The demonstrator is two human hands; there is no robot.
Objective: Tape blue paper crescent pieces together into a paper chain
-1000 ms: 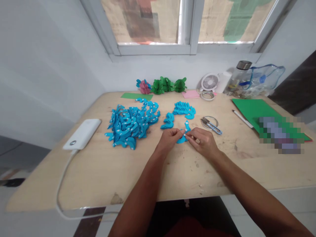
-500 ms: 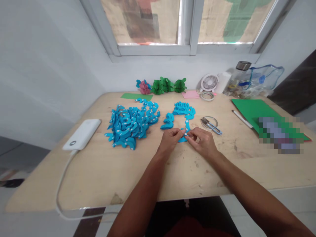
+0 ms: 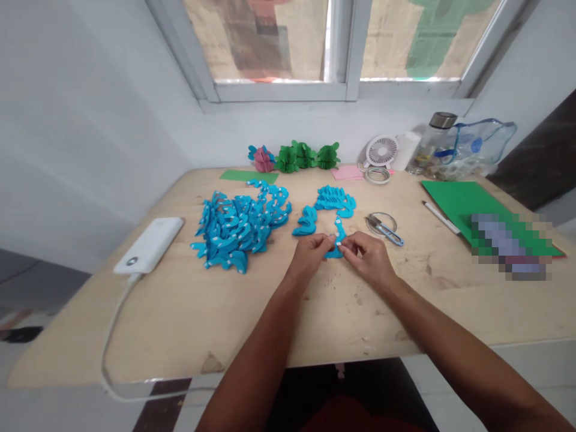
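Between my fingertips is a curved blue paper cutout (image 3: 339, 230) with small white squares on it. My left hand (image 3: 311, 252) pinches its left side, and my right hand (image 3: 366, 255) closes at its right edge; the fingers partly cover the piece. Just beyond lies a small stack of blue cutouts (image 3: 306, 221), with a fanned row of blue cutouts (image 3: 332, 198) behind it. To the left spreads a large heap of blue cutouts (image 3: 238, 225), many bearing white squares.
A utility knife (image 3: 386, 230) lies over a tape roll (image 3: 393, 221) right of my hands. Green paper sheets (image 3: 468, 207) and a white pen (image 3: 441, 217) are farther right. A power bank (image 3: 150, 245) with cable is at left. Green paper figures (image 3: 303, 155) and a fan (image 3: 382, 150) line the back.
The blue cutout between my hands has shifted and turned slightly, its upper end moving a little left. Both hands stay almost in place, and the piles look the same.
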